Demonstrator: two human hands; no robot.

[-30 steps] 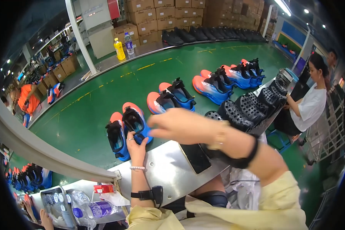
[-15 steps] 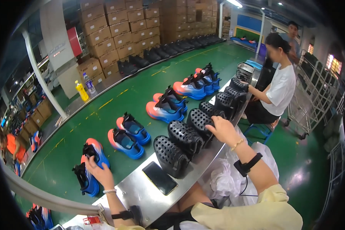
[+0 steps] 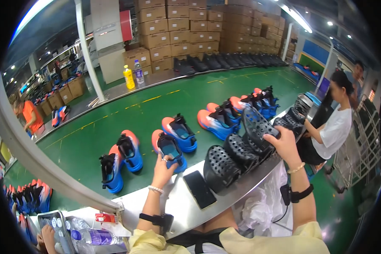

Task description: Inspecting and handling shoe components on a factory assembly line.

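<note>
The green belt (image 3: 127, 114) runs past both hands, with blue and orange shoes in 2s. The right hand (image 3: 286, 144) grips a black holey shoe (image 3: 256, 129), with 2 more just left. The left hand (image 3: 164, 169) rests its bent fingers on a blue shoe (image 3: 170, 149).

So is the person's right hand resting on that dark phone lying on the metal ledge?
No, the right hand grips a black perforated shoe part, while the phone lies untouched on the ledge.

Green belt (image 3: 156, 110) with sneaker pairs (image 3: 178, 133) (orange and blue)
</note>
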